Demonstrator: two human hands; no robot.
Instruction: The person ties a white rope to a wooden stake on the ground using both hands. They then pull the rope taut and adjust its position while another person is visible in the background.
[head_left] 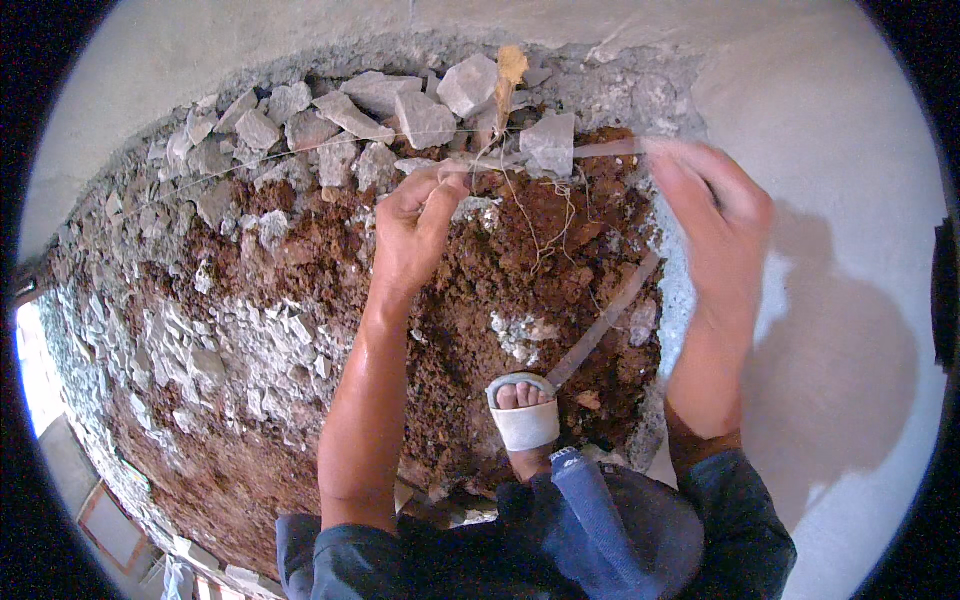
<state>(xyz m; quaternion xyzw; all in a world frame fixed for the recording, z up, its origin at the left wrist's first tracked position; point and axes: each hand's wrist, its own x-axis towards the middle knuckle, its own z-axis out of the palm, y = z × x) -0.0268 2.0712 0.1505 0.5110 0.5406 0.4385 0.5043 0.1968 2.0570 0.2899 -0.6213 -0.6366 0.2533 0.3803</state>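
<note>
A translucent plastic tube (608,149) stretches between my two hands over the rubble. My left hand (418,212) is closed, thumb and fingers pinching its left end beside a wooden stake (510,70). At the right, near the pale wall, my right hand (715,200) is closed on the tube and slightly blurred. Another length of the tube (610,320) slants down toward my sandalled foot (525,415). A thin string (300,150) runs left from the stake, and loose string ends (545,245) dangle below it.
Broken grey stones (370,110) line the base of the far wall. Reddish-brown soil (480,290) and scattered white rubble (200,350) cover the ground. The smooth pale wall (840,220) rises close on my right. A bright opening (38,365) is at the far left.
</note>
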